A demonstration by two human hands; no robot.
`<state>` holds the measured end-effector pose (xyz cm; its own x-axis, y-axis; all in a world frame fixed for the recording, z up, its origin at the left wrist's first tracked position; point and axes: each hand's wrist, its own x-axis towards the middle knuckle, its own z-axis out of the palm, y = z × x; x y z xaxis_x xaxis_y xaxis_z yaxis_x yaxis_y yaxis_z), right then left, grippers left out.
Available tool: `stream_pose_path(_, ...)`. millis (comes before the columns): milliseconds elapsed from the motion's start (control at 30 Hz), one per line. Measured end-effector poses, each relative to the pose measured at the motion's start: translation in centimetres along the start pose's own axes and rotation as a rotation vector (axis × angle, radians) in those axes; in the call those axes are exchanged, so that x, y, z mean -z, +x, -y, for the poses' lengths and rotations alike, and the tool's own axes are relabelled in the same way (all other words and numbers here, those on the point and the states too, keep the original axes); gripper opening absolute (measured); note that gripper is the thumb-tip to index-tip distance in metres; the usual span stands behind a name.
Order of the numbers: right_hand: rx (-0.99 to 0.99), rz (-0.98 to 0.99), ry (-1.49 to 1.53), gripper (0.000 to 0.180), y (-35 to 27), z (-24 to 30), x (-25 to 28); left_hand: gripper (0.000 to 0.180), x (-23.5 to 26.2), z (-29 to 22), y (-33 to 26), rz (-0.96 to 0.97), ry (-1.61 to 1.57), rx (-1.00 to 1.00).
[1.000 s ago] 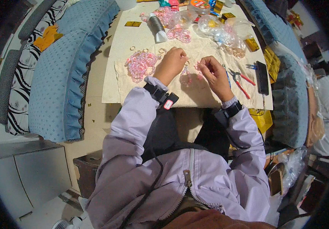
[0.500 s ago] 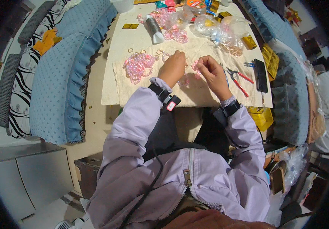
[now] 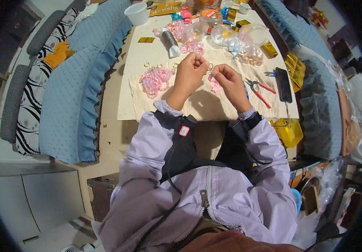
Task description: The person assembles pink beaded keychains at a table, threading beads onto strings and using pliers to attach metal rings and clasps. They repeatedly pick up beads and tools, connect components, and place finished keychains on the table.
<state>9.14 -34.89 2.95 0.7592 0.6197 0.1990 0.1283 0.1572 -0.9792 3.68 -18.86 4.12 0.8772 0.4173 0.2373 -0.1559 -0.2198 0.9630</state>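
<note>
Over the cloth-covered part of the table, my left hand [image 3: 189, 77] is raised with thumb and fingers pinched together. A small gold ring [image 3: 210, 66] shows at its fingertips, between the two hands. Close by on the right, my right hand [image 3: 231, 82] pinches too, and a short strand of pink beads [image 3: 215, 85] hangs at its fingertips. Whether the ring and the strand are joined is too small to tell. Left of my left hand lies a heap of pink bead strands [image 3: 155, 80], with several loose gold rings [image 3: 147, 65] behind it.
Red-handled pliers [image 3: 261, 90] and a black phone [image 3: 284, 85] lie to the right. Farther back are a spool of dark thread [image 3: 170, 43], clear plastic bags [image 3: 244, 40], more pink beads [image 3: 192, 47] and a white tub [image 3: 137, 14]. Blue-covered sofas [image 3: 74, 92] flank the table.
Both hands have lifted slightly and come closer together. My left hand has risen from the cloth, and the gold ring now shows between the fingertips. The whole view has shifted a little.
</note>
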Motion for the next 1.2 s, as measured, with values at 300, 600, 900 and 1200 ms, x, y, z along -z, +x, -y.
stream_pose_path(300, 0.128, -0.097, -0.002, 0.011, -0.8, 2.5, -0.2, 0.016, -1.0, -4.4, -1.6, -0.006, -0.261, -0.082)
stream_pose_path(600, 0.159, -0.166, 0.044, 0.014, -1.7, 4.5, -0.4, 0.028, -1.3, -5.9, -1.9, 0.052, -0.316, -0.159)
stream_pose_path(900, 0.291, -0.332, -0.127, 0.012, -3.0, 6.1, -1.3, 0.037, -1.9, -8.1, -2.9, 0.033, -0.397, -0.114)
stream_pose_path(1200, 0.244, -0.306, 0.025, 0.011, -3.7, 6.7, -1.4, 0.038, -2.3, -9.8, -3.5, 0.011, -0.452, -0.092)
